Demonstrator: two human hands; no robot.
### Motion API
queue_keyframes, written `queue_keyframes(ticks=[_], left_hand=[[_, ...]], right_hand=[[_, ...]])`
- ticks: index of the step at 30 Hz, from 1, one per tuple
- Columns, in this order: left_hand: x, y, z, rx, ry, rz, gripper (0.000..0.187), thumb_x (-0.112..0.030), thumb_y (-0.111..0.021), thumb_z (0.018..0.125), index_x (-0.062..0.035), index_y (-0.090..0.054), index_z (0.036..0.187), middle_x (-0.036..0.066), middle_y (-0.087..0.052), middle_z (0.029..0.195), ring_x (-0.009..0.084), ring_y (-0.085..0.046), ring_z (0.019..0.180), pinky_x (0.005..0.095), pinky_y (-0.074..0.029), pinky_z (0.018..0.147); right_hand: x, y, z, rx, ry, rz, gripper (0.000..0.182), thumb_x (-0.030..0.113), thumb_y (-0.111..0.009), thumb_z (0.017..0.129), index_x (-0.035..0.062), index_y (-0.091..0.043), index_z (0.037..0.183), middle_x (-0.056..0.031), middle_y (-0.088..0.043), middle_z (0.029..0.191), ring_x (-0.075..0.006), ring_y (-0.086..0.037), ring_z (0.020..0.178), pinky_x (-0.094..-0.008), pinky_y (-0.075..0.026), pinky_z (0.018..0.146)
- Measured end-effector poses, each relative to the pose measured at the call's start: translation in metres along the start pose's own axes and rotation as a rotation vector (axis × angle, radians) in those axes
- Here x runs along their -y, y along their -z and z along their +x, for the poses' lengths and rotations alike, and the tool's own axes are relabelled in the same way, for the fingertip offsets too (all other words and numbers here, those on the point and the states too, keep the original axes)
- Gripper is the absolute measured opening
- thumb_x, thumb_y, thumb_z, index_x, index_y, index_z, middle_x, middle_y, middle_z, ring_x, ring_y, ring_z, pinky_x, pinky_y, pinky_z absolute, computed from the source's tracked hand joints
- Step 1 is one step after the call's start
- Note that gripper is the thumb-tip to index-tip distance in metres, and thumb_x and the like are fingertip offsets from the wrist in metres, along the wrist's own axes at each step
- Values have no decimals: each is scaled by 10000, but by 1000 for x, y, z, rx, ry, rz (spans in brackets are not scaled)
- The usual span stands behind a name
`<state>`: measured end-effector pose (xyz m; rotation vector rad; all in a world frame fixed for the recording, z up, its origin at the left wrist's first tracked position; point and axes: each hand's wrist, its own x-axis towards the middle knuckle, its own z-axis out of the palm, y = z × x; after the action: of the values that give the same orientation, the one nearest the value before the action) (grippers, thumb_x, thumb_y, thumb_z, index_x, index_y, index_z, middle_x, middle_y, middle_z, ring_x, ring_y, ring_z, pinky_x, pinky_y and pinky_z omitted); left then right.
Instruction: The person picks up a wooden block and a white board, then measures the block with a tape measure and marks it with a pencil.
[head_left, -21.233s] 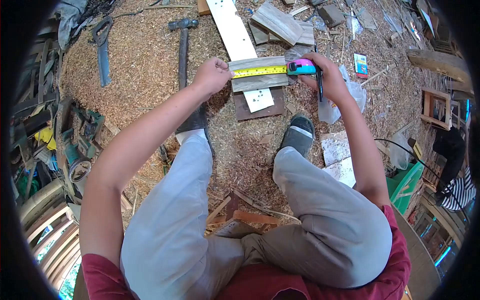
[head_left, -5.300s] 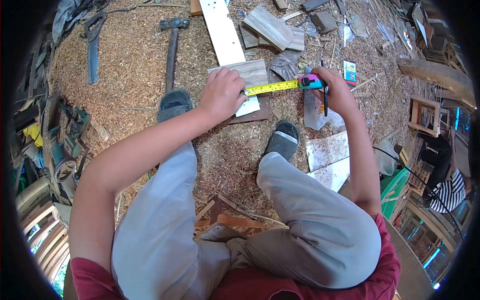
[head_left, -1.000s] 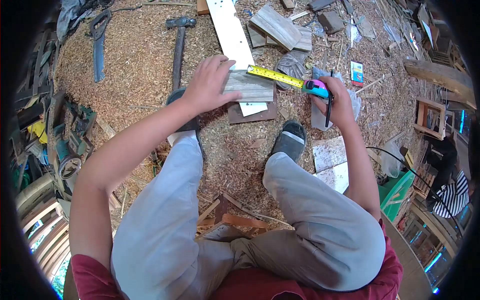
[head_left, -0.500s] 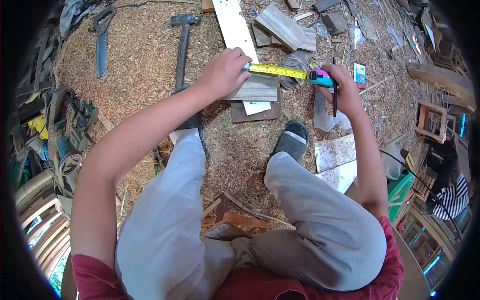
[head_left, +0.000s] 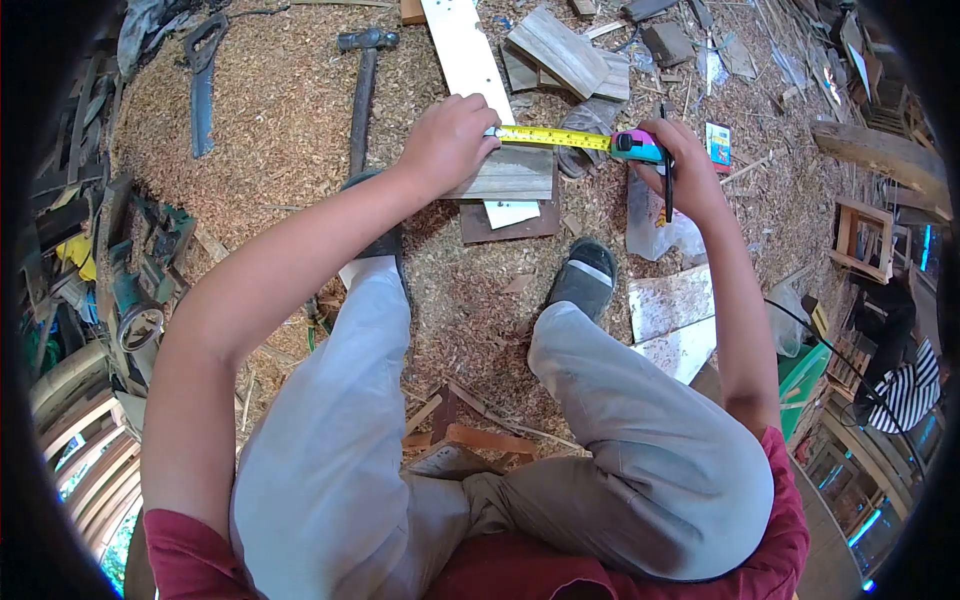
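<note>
Head view, looking down past both knees at a floor thick with sawdust [head_left: 290,110]; left hand [head_left: 447,142] curled shut, pinning the free end of the yellow tape blade [head_left: 552,137] against the top edge of a small grey wooden board [head_left: 515,172]; right hand [head_left: 683,172] closed around the pink-and-blue tape measure case [head_left: 638,146], with a dark pencil [head_left: 668,192] tucked between its fingers and pointing down; blade runs level from left hand to case, just above the board's upper edge and past its right end.

Grey board lies on a darker brown panel [head_left: 508,222], a white piece [head_left: 510,212] showing between them; a long white plank [head_left: 466,52] runs away from the board toward the top of the frame; hammer [head_left: 362,80] lies just left of the plank, head away from the person; hand saw [head_left: 203,80] well apart to the far left; loose grey offcuts [head_left: 558,52] beyond the tape; sandalled foot [head_left: 586,278] below the panel; clear plastic bag [head_left: 655,222] under the right wrist.
</note>
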<state>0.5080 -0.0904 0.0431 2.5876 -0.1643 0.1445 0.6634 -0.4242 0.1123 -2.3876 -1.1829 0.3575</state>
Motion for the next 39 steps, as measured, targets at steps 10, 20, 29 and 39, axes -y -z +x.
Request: queue_keyframes(ticks=[10,20,29,39], left_hand=[[1,0,3,3,-1,3,212,-197,-837,886,-74,-758,1040,95,-677,987,333,-676,948,472,-564,844],[-3,1,7,51,48,18,164,-206,-832,895,-87,-767,988,98,-684,982,339,-694,968,491,-567,867],[-10,7,10,89,87,23,145,-195,-831,891,-77,-776,957,111,-696,987,353,-711,975,504,-574,882],[-10,6,12,100,96,33,195,-203,-830,893,-61,-781,1017,103,-700,994,342,-709,965,483,-577,867]], right_hand=[[-5,-5,0,-25,9,-15,489,74,-851,797,72,-670,1251,-151,-687,1077,-402,-648,1066,-490,-534,929],[-13,-14,-2,-34,-14,-5,492,90,-866,804,82,-667,1254,-154,-682,1074,-402,-656,1058,-487,-535,920],[-26,-27,-2,-29,-33,11,484,106,-863,816,88,-670,1258,-157,-693,1091,-397,-666,1060,-476,-545,924],[-31,-35,-4,-44,-21,35,511,83,-855,800,58,-663,1273,-163,-708,1132,-405,-658,1099,-481,-530,971]])
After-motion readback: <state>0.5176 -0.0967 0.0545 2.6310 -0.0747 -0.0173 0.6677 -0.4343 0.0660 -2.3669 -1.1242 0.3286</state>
